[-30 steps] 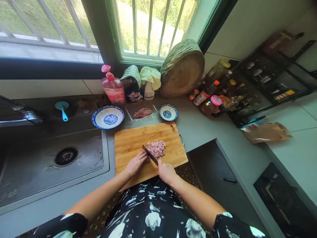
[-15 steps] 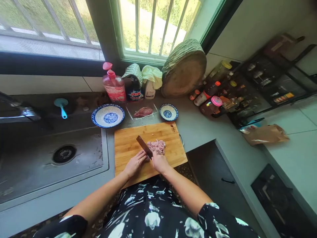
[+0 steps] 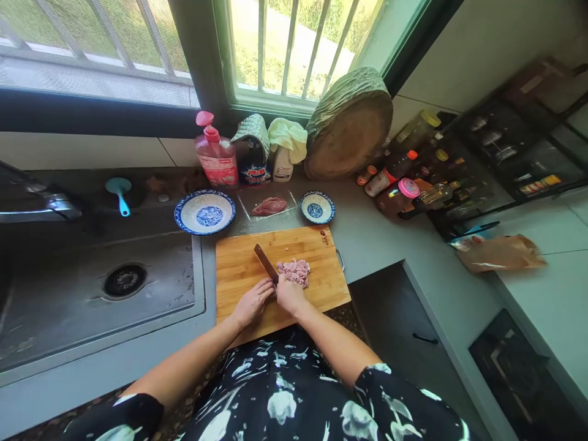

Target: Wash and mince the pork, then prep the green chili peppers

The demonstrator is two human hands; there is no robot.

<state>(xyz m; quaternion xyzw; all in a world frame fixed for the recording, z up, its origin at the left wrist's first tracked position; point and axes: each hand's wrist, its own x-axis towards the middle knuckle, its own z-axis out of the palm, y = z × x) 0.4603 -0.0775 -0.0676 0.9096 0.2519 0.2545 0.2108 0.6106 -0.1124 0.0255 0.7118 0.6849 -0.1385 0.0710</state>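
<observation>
Centrally, on the wooden cutting board at the counter's near edge, the right hand is clenched around the handle of a knife, its blade angling toward the board's far left; the left hand rests just beside it, fingers loosely curled on the wood; chopped meat lies heaped right of the blade, touching it; a small stamp near the board's far right corner is unreadable; behind, a pink pump bottle and a dark bottle carry labels too blurred to read.
</observation>
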